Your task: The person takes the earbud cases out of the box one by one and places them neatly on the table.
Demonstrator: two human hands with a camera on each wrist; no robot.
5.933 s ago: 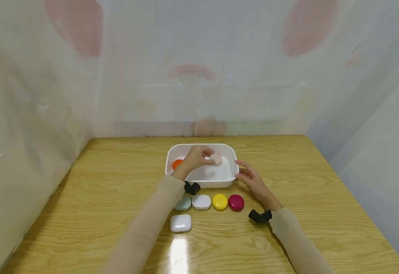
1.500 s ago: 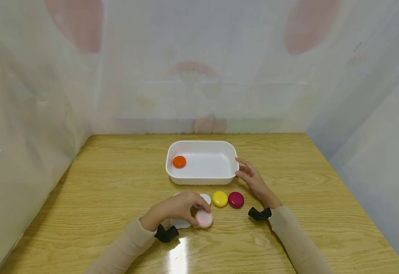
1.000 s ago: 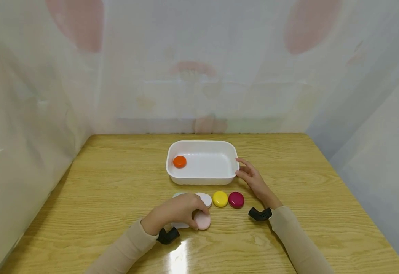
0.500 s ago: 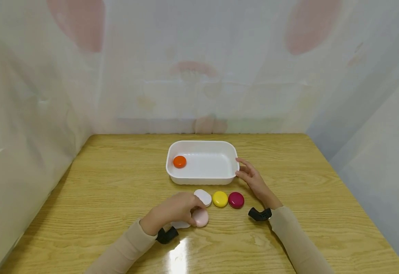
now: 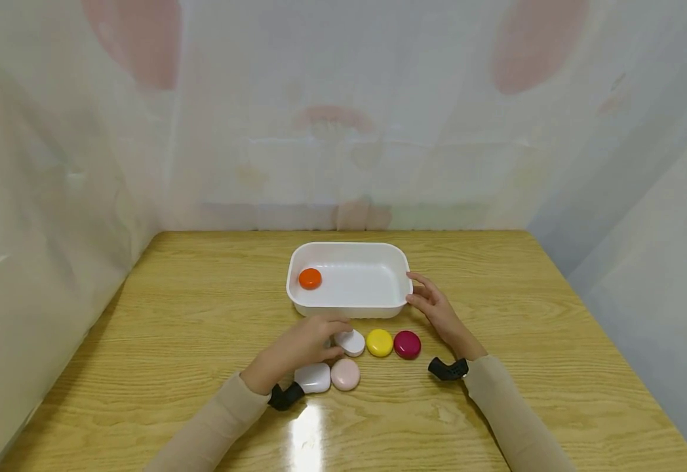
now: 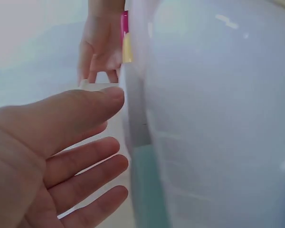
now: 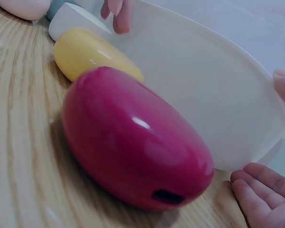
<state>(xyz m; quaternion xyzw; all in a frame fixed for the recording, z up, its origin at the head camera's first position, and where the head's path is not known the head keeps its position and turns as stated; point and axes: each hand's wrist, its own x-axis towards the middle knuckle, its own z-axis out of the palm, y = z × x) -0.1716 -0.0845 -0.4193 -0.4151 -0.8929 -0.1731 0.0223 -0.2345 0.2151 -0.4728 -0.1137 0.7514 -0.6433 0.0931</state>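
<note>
My left hand (image 5: pixel 305 344) is over the left end of a row of small earbud cases, its fingers loosely bent and apart. Its thumb lies beside a white oval case (image 5: pixel 353 343). A pale green case (image 6: pixel 151 185), mostly hidden by this hand in the head view, shows in the left wrist view. Nearer me, a pink round case (image 5: pixel 345 374) sits beside a glossy white case (image 5: pixel 313 378). My right hand (image 5: pixel 434 308) touches the right end of a white plastic box (image 5: pixel 349 313) with thumb and fingertips. Inside the box, at its left, lies an orange case (image 5: pixel 310 278).
A yellow case (image 5: pixel 379 343) and a burgundy case (image 5: pixel 407 345) continue the row before the box. The burgundy one has a dark slot. All stand on a wooden table (image 5: pixel 214 288). A patterned curtain (image 5: pixel 343 164) hangs along the table's back and sides.
My left hand took the pink case out of the box, set it down beside the glossy white one, let go and moved up to the row. The right hand stays at the box.
</note>
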